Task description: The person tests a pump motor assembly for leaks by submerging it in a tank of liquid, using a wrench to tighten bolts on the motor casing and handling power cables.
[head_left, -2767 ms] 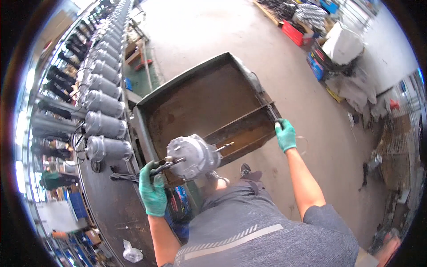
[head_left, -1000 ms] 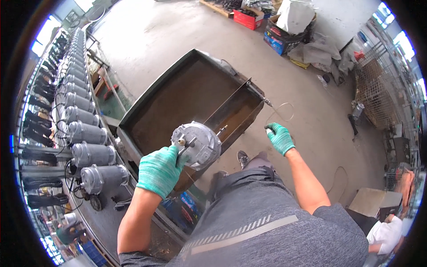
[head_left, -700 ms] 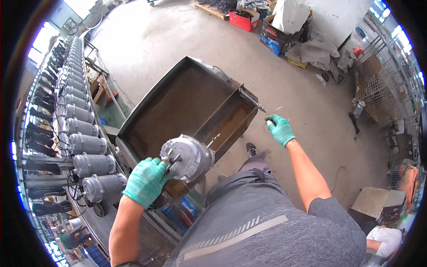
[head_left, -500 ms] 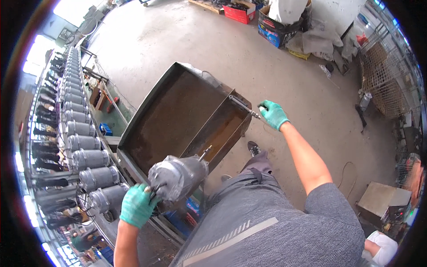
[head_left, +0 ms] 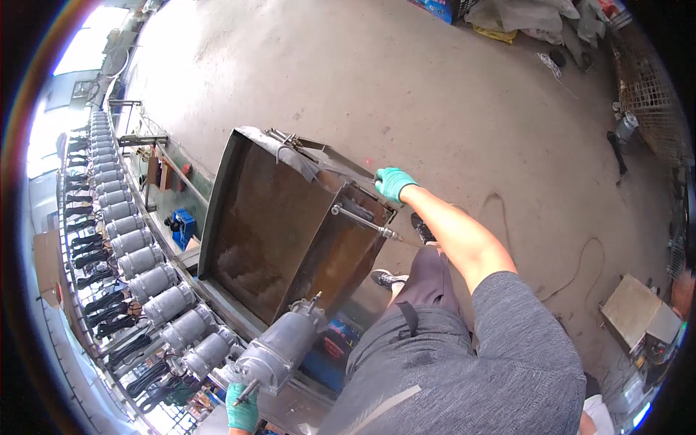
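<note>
A grey cylindrical motor lies tilted at the near end of the bench, its thin shaft pointing up toward the metal bin. My left hand, in a green glove, is closed at the motor's lower end, around a short dark part sticking out there. At the bin's right rim, my right hand, gloved alike, has its fingers curled; what they hold, if anything, is hidden. An air tool with a long metal barrel lies across the bin's narrow compartment, below the right hand.
A long row of similar grey motors with black cables runs along the line at left. Below it sits a blue crate. Hoses trail over the floor at right, near a metal box. Wire cages stand at far right.
My right hand has moved left to the bin's rim, away from the air tool. The motor has shifted down in view and turned, my left hand still at its lower end. The view has shifted too.
</note>
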Demonstrator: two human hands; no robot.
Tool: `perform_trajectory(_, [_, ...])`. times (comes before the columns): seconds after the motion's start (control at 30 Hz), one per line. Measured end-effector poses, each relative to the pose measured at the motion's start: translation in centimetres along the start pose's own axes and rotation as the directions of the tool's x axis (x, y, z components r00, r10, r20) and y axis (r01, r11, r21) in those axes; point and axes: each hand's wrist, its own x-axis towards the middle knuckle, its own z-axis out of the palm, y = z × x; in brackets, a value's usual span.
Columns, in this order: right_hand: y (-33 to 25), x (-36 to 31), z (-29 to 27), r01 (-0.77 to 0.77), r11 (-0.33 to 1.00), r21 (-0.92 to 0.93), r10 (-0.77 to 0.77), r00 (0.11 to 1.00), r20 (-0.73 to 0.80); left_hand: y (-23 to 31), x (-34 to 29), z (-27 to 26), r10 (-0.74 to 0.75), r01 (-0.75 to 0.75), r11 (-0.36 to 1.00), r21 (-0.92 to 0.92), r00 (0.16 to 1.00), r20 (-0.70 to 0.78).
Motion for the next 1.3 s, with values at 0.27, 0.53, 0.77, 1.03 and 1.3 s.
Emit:
perform_trajectory(0.27, [-0.3, 5.6, 1.6, 0.086, 0.99, -0.111, -0.07, 0.988, 0.139, 1.7, 1.5, -2.6, 0.085, -0.091, 0.993, 0.078, 0.993, 0.08])
perform_trajectory(0.53, [-5.9, 3.6, -0.9, 0.057, 0.984, -0.17, -0.028, 0.986, 0.166, 1.5, 0.7, -1.9, 0.164, -0.163, 0.986, 0.043, 0.986, -0.013])
perform_trajectory(0.77, [-11.0, -4.5, -12.2, 0.12, 0.974, 0.194, -0.107, 0.991, -0.076, 2.2, 1.8, -3.5, 0.248, -0.247, 0.968, 0.047, 0.969, -0.013])
perform_trajectory(1.03, [-17.4, -27.7, -11.2, 0.338, 0.855, 0.394, -0.417, 0.899, 0.133, 0.9, 0.4, -1.4, 0.269, -0.249, 0.962, 0.116, 0.941, -0.208])
perform_trajectory(1.3, [-31.8, -42.1, 0.3, 0.281, 0.954, 0.101, -0.291, 0.797, 0.529, 0.4, -7.6, 7.4, 0.27, -0.533, 0.845, -0.037, 0.486, -0.831])
